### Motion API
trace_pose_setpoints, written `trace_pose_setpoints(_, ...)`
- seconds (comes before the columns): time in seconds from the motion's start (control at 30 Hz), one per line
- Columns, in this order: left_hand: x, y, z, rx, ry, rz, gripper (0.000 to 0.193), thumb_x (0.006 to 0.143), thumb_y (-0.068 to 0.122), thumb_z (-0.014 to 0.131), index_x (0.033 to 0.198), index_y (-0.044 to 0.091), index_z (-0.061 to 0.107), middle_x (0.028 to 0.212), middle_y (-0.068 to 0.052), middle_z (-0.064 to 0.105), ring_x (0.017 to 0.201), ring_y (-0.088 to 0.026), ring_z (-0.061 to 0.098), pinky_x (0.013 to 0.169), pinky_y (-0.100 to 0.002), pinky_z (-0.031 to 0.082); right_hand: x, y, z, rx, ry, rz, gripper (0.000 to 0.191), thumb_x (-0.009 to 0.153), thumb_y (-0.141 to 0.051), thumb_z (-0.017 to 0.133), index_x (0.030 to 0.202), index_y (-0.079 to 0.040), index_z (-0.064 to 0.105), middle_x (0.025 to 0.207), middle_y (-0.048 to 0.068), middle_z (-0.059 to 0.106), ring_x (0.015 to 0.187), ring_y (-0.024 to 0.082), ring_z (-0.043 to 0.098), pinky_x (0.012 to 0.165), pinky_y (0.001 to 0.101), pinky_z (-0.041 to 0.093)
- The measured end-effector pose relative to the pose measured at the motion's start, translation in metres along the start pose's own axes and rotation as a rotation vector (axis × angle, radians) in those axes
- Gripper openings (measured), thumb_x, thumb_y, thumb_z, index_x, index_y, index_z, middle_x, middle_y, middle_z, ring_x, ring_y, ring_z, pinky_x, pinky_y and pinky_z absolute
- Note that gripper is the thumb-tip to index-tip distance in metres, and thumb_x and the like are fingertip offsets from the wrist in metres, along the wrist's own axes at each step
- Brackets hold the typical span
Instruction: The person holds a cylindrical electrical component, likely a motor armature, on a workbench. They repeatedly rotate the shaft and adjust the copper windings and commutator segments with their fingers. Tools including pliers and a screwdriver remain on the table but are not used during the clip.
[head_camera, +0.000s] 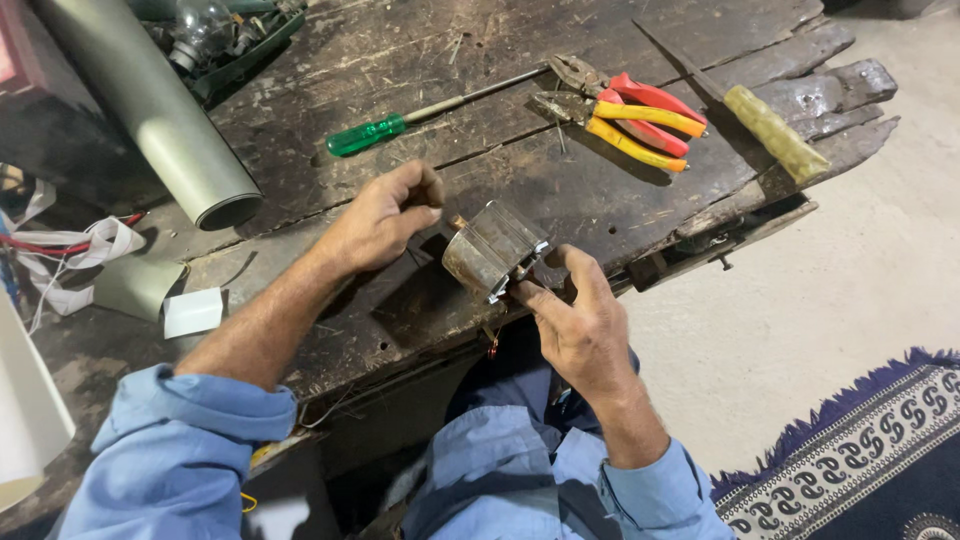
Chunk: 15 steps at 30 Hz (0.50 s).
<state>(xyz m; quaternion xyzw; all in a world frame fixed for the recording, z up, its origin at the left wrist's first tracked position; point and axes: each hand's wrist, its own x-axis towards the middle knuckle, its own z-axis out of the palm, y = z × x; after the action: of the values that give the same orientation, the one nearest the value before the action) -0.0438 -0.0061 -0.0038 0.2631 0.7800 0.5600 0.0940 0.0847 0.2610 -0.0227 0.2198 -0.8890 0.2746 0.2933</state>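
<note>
A small rusty metal block, box-shaped with a shiny edge, is held over the front of a dark worn wooden workbench. My right hand grips it from below and the right, thumb against its near edge. My left hand has its fingers curled and pinched at the block's far left corner, where a bit of copper-coloured wire shows. Both forearms come out of rolled light-blue sleeves.
Behind the hands lie a green-handled screwdriver, two pliers with red and yellow grips and a yellow-handled tool. A grey-green roll of sheet lies at the left, with white scraps and wires. A patterned rug covers the floor at right.
</note>
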Motion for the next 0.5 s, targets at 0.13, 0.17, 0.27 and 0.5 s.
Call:
trace_pose_setpoints(0.13,-0.011,0.004,-0.011,0.298,-0.014,0.04,0.014,0.093,0.004,0.063,0.105,0.003,0.057,0.094,-0.005,0.067,0.09,-0.018,0.068,0.082,-0.035,0.056,0.0,-0.001,0.002,0.022,0.003,0.017,0.037,0.077,-0.001,0.075,0.112,-0.015,0.079,0.127,0.022,0.06,0.114,0.036,0.065,0.089,0.0396,0.057)
trace_pose_setpoints(0.17,-0.013,0.004,-0.011,0.319,-0.024,0.044,0.014,0.093,0.004,0.063,0.105,0.004,0.056,0.095,-0.006,0.068,0.09,-0.018,0.068,0.082,-0.035,0.057,-0.001,-0.001,0.003,0.031,-0.004,0.024,0.04,0.075,0.001,0.074,0.112,-0.015,0.079,0.126,0.021,0.06,0.113,0.036,0.065,0.089,0.0399,0.057)
trace_pose_setpoints(0.27,-0.016,0.002,-0.011,0.409,-0.065,0.0,0.015,0.089,0.004,0.066,0.102,0.006,0.059,0.091,-0.006,0.067,0.085,-0.019,0.068,0.077,-0.034,0.056,-0.003,0.002,0.005,0.056,-0.025,0.042,0.045,0.072,0.003,0.072,0.112,-0.015,0.08,0.122,0.02,0.062,0.109,0.035,0.066,0.086,0.0399,0.057)
trace_pose_setpoints(0.5,-0.013,0.009,-0.007,0.503,-0.054,0.169,0.019,0.081,-0.002,0.07,0.096,0.006,0.062,0.091,-0.008,0.061,0.088,-0.027,0.063,0.077,-0.039,0.053,0.002,-0.007,-0.003,0.036,0.04,0.059,0.036,0.076,0.0,0.074,0.108,-0.017,0.078,0.126,0.019,0.062,0.111,0.035,0.066,0.086,0.0397,0.058)
